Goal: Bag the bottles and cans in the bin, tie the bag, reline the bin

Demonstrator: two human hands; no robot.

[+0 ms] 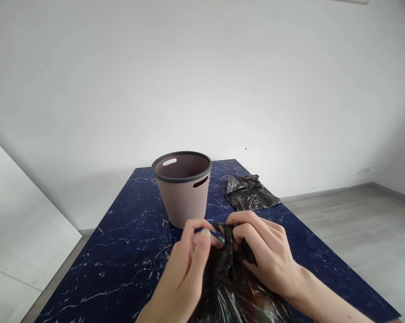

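Note:
A crumpled black plastic bag [229, 287] is held up over the near part of the dark blue marbled table [128, 251]. My left hand [185, 269] pinches its top edge with thumb and fingers. My right hand [266, 255] grips the same edge from the right, fingers curled into the plastic. Just beyond my hands stands a mauve plastic bin [184, 193] with a dark grey rim and two handle slots, upright and with nothing visible inside.
A second black plastic bag [247, 193] lies crumpled on the table's far right, beside the bin. A white wall stands behind the table. Grey floor shows to the right, and a white panel leans at the left.

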